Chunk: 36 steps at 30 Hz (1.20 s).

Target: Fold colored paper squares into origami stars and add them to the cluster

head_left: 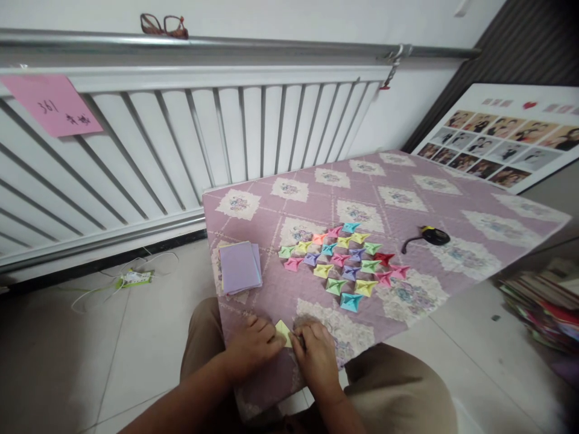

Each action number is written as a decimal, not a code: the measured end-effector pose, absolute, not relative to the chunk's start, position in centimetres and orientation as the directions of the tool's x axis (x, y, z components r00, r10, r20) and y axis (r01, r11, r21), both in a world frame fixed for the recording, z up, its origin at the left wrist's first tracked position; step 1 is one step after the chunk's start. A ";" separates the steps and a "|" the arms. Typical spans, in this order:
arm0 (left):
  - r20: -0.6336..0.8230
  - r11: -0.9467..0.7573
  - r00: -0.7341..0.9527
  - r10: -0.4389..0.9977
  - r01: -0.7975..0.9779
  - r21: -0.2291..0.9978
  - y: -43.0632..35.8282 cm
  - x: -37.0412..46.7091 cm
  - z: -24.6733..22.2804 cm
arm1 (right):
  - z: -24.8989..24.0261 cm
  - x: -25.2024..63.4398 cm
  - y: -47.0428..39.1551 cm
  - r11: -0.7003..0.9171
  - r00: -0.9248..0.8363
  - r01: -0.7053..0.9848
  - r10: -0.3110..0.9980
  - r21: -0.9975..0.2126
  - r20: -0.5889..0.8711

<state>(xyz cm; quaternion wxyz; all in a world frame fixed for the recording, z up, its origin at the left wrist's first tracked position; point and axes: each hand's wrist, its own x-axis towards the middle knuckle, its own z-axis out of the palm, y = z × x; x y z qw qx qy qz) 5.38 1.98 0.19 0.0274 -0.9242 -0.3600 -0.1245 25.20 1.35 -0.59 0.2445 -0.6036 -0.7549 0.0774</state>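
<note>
Between my hands a small yellow piece of folded paper (283,331) lies on the table, its pointed corner facing away from me. My left hand (256,345) presses its left side with bent fingers. On the other side, my right hand (316,349) has its thumb and fingers closed on the right edge. Beyond them stand several folded paper boats (350,272) in rows, in pink, yellow, green, blue, purple and red. A stack of square paper sheets (241,266), purple on top, rests at the left of the table.
A floral cloth covers the table (271,223). A black and yellow tape measure-like object (435,235) lies right of the boats. Behind is a white radiator (253,132), with glasses (163,26) on the pipe. A photo board (502,138) leans at right; a power strip (136,278) lies on the floor.
</note>
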 end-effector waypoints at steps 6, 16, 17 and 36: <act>0.210 -0.809 0.794 0.570 0.588 -0.026 2.4 5.2 0.6 | -1.0 26.3 0.8 0.351 -0.182 0.840 0.901 -0.414 0.394; 0.204 -0.793 0.774 0.600 0.609 0.021 1.8 4.8 0.1 | -3.1 24.9 -3.4 0.605 -0.485 0.769 0.761 -0.204 0.431; 0.201 -0.790 0.770 0.606 0.613 0.035 1.6 4.6 0.2 | -3.1 24.9 -3.4 0.610 -0.489 0.765 0.757 -0.204 0.433; 0.185 -0.557 0.533 0.826 0.821 0.122 -2.2 2.2 -1.4 | -2.5 26.6 -2.9 0.584 -0.452 0.756 0.792 -0.294 0.411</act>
